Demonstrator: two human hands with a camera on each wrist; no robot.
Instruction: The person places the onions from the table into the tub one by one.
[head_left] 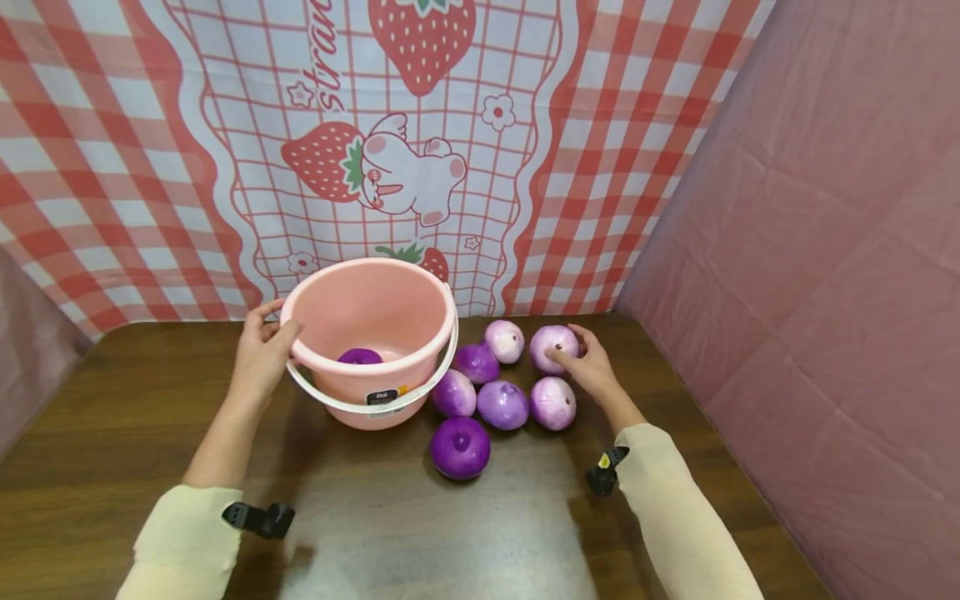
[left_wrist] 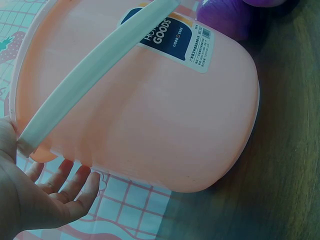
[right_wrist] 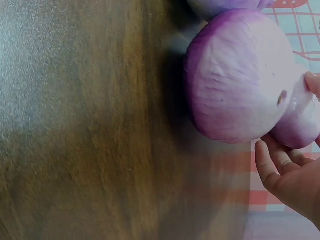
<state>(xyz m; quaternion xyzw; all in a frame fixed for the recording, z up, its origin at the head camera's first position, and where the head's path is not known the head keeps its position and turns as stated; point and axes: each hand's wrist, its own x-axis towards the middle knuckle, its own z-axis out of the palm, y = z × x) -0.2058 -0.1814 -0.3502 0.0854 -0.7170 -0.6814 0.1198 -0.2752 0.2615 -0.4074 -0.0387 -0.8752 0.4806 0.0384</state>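
at the far side of the wooden table point(head_left: 360, 529), six purple onions point(head_left: 503, 406) crowd between the pink bucket point(head_left: 341, 388) and the right hand point(head_left: 594, 367), the bucket's white handle point(left_wrist: 95, 72) hanging across its front. the left hand point(head_left: 258, 350) grips the bucket's left rim; well apart from it, the right hand clamps a pale onion point(head_left: 551, 337) between thumb and fingers, just beyond one of the six. behind, a checked cloth point(head_left: 652, 100) rises close along the table's back edge, a pink cloth point(head_left: 825, 208) slanting away at the right, while brown wood spreads between the forearms point(head_left: 232, 433). one more onion point(head_left: 360, 357) inside the bucket is partly hidden by the near rim, the handle cuts over the label point(left_wrist: 200, 55), the right wrist view crops the hand, and whether the held onion touches the wood is hard to tell.
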